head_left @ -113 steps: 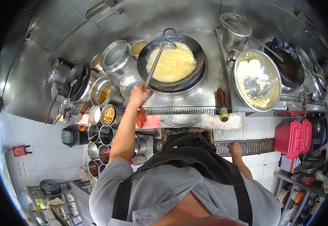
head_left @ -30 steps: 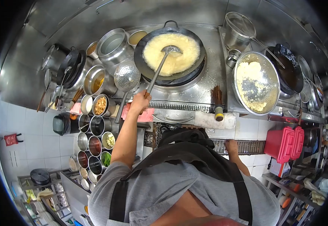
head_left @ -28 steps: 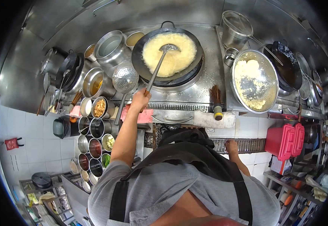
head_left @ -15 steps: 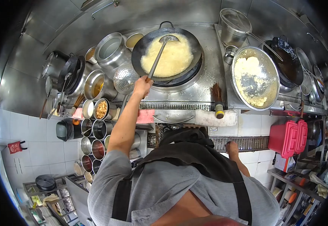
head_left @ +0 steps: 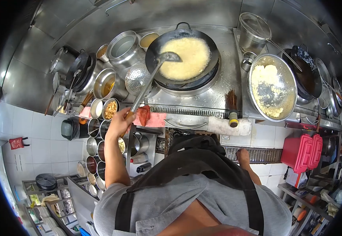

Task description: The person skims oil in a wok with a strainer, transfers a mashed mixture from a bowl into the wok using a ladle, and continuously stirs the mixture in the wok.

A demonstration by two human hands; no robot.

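My left hand is closed around the wooden grip of a long metal wok spatula. Its dark head is over the left side of a black wok on the burner, at or just above the contents; I cannot tell whether it touches. Inside the wok is a pale yellow, foamy liquid. Just right of that hand, a crumpled red cloth lies on a pink towel along the counter edge. My right hand hangs low by my right side, over the floor grate, its fingers unclear.
Right of the burner sits a large perforated bowl with yellow crumbs. A bristle brush stands at the front edge. On the left are a perforated skimmer, metal pots and several ingredient tins. Pink bins are lower right.
My left hand has drawn the wok spatula back towards me and to the left, so its head moved from the wok's far side to its left side. The red cloth has come into view.
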